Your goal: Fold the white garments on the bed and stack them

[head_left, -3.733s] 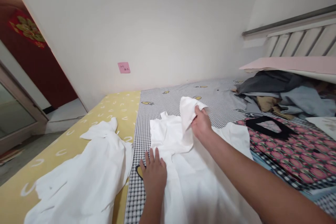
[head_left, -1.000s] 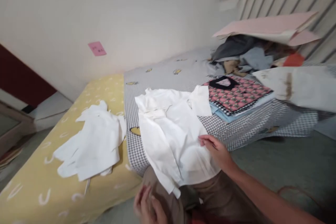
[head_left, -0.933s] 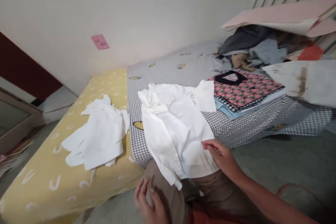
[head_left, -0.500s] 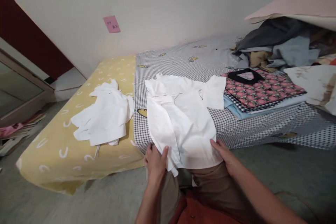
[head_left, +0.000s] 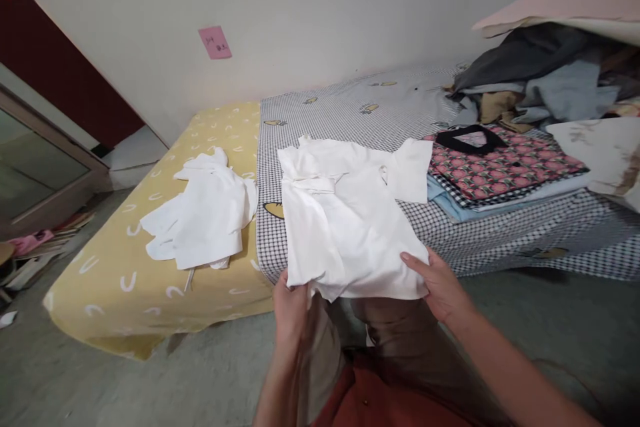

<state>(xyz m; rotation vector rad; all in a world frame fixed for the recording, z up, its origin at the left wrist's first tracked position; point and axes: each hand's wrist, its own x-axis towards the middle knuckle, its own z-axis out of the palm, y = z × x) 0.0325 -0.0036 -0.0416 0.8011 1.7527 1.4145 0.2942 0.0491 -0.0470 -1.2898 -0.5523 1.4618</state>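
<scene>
1. The white short-sleeved cloth shirt (head_left: 345,213) lies spread on the black-and-white checked bedsheet (head_left: 350,113). Its collar points toward the wall and its hem hangs just past the near edge of the bed, above the person's knees.
2. The left hand (head_left: 290,303) is closed on the hem's left corner, and the cloth is bunched between its fingers.
3. The right hand (head_left: 440,283) rests at the hem's right corner with its fingers laid flat on top of the fabric. The thumb is hidden beneath, so whether this hand is pinching the cloth cannot be told.
4. Handling, as judged: the shirt appears light, thin and limp. It creases readily and has no stiffness, so any part left unsupported is likely to sag or fold over. It looks neither fragile nor slippery against the sheet.
5. Hold points, as judged: the two hem corners, or the shoulder seams beside the collar, give the steadiest grip. Holding one edge in both hands keeps it taut, while a single pinch in the middle would only gather the cloth.
6. Surroundings:
   - A crumpled white garment (head_left: 200,217) lies well to the left on the yellow bedsheet with white horseshoe marks (head_left: 125,260).
   - A folded pink floral garment with a black collar (head_left: 505,167) lies just beside the shirt's right sleeve.
   - A heap of grey and blue clothes (head_left: 540,73) lies behind that garment.
</scene>
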